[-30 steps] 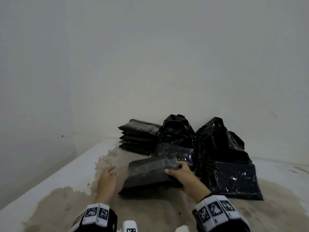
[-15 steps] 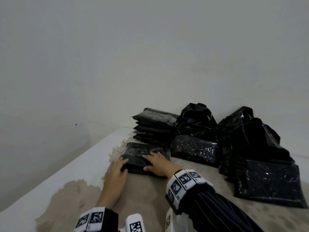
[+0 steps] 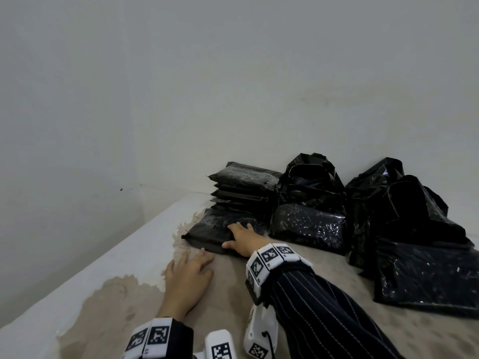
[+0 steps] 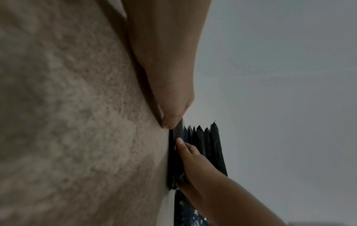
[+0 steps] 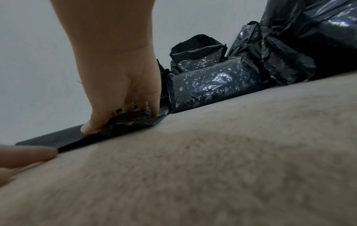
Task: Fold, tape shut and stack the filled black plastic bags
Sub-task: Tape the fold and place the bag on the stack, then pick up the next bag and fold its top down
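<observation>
You have just brought the flat folded black plastic packet (image 3: 217, 233) down from in front of you and set it on the beige fleecy blanket (image 3: 298, 294), directly against the front of the stack of folded black plastic packets (image 3: 243, 187) at the wall; 1 second ago it was still lifted and tilted between both hands. Your right hand (image 3: 242, 239) now lies on the packet's near right corner with fingers spread and nearly straight, pressing rather than gripping. Your left hand (image 3: 188, 275) has come off it and rests flat on the blanket just in front of the packet, fingers apart and holding nothing, its fingertips touching or nearly touching the near edge. I judge this packet finished and parked beside the stack rather than on top, so stacking it may remain. To the right of the stack, at least 3 glossy black plastic bags with open crumpled tops (image 3: 311, 203) wait unfolded. You cannot see any tape on the packet, nor a tape roll anywhere. The stack's lower layers merge in shadow, so its count is unclear.
</observation>
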